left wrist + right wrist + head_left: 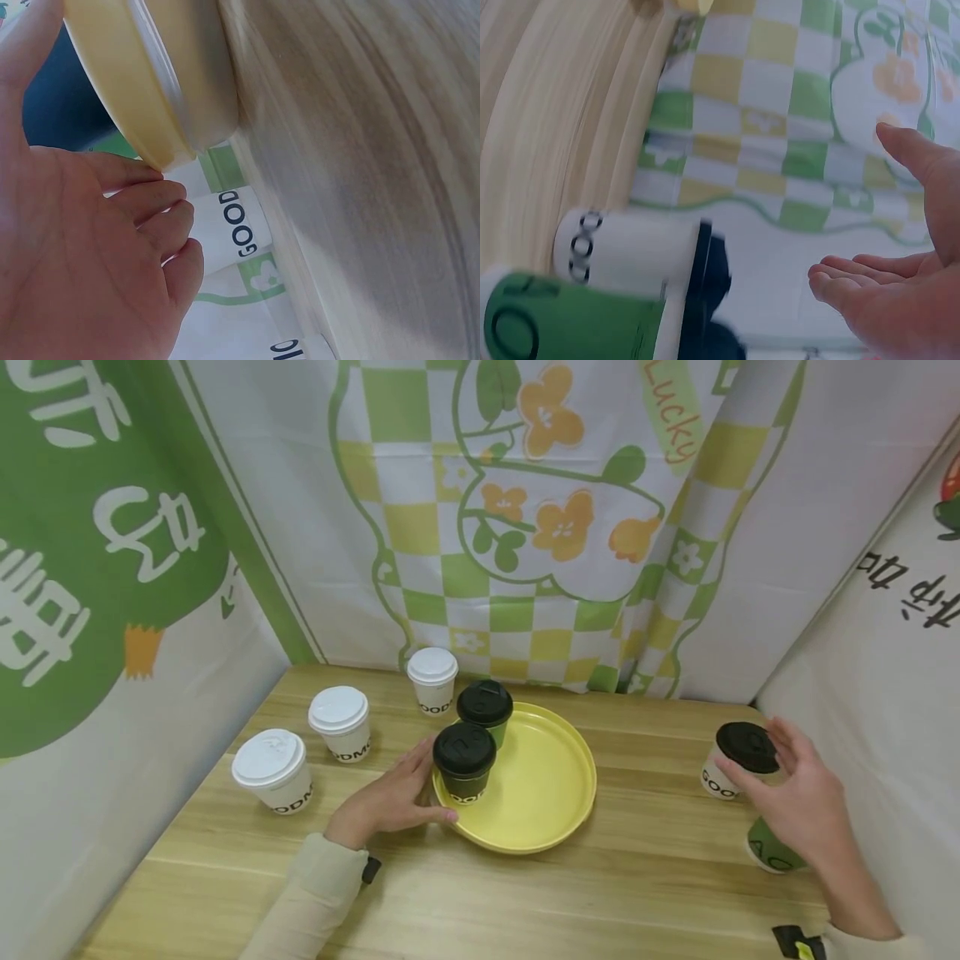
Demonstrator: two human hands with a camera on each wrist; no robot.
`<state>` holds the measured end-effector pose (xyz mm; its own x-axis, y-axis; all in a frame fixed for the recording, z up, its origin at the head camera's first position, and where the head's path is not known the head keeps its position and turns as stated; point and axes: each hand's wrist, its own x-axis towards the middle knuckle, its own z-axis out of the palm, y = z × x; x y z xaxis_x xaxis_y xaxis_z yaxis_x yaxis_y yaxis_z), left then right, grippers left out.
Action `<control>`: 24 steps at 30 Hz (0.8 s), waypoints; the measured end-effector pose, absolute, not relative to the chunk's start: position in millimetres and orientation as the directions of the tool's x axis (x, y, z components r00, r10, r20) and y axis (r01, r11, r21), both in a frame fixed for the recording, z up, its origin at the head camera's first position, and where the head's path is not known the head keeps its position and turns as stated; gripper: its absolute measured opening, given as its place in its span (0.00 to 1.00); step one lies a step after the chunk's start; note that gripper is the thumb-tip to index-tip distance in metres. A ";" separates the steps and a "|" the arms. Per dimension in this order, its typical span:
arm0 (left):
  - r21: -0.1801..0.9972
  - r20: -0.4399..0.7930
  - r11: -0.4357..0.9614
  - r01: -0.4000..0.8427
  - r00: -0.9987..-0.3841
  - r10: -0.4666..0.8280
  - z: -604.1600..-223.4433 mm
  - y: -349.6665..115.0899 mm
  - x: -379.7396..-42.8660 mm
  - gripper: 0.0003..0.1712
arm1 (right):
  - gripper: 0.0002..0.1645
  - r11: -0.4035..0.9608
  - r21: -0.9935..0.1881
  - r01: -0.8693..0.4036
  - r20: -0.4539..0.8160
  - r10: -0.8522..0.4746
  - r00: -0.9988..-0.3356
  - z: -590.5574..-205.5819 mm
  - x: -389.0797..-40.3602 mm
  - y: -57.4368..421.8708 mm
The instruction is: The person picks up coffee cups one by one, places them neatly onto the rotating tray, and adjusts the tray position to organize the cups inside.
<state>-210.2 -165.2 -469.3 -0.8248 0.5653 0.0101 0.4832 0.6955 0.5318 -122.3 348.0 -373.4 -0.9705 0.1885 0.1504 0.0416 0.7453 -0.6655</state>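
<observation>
My left hand (396, 795) rests against the left rim of a yellow round tray (543, 810), its fingertips touching the rim in the left wrist view. A dark green paper cup with a black lid (465, 764) stands on the tray close beside those fingers. Behind it is a second green cup with a black lid (487, 706), partly hidden. Over on the right, my right hand (806, 793) is spread near a white paper cup with a black lid (720, 781). The right wrist view shows a gap between hand and cup. Below it stands a green cup (772, 847), partly covered by the hand.
Three white-lidded paper cups stand on the left: one in front (273, 772), one behind it (339, 724) and one at the back (433, 681). Printed curtains (562, 635) hang along the back and both sides of the wooden table (570, 902).
</observation>
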 end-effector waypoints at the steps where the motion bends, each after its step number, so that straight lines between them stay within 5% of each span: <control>1: 0.532 0.011 0.695 0.484 -0.824 0.566 -469.6 -165.4 -210.3 0.69 | 0.66 0.748 -0.662 0.050 0.156 0.203 -0.967 -374.4 -120.5 353.4; 14: 0.526 0.009 0.700 0.483 -0.826 0.563 -471.6 -166.8 -211.2 0.68 | 0.70 0.723 -0.615 0.315 0.100 0.467 -0.879 -388.2 -100.0 405.5; 24: 0.533 0.004 0.698 0.477 -0.827 0.562 -471.1 -167.5 -211.2 0.69 | 0.70 0.603 -0.679 0.419 -0.072 0.514 -0.855 -425.3 -86.3 428.1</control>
